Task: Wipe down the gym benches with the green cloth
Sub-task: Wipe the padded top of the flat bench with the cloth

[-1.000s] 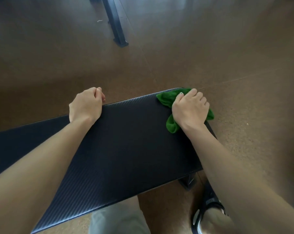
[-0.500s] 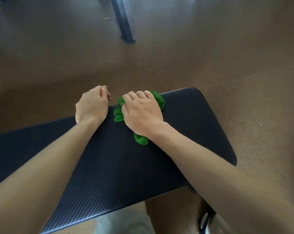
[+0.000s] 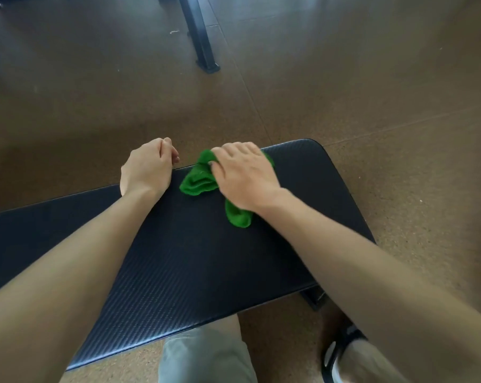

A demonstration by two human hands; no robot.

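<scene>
My right hand [image 3: 243, 179] lay palm down on the green cloth [image 3: 199, 181], fingers bent over its far side and pressing it flat against the bench [image 3: 178, 258]; I could not tell whether my thumb was tucked under a fold. The cloth sat bunched near the far edge of the pad, toward its right end, with one lobe sticking out to the left of my hand and another trailing back beneath my wrist. My left hand [image 3: 148, 168] was just beside it to the left, fingers curled over the far edge of the bench to brace me, gripping nothing but the pad's rim.

The pad ran away to the left under my forearms. Beyond it was brown speckled floor and the black foot of some other frame [image 3: 202, 48].

What worried me was the bunching: a wadded cloth only touches in a narrow strip, so I judged I could leave streaks unwiped. So close to the far edge, a hard push could also carry the cloth off onto the floor, or into my left knuckles.
</scene>
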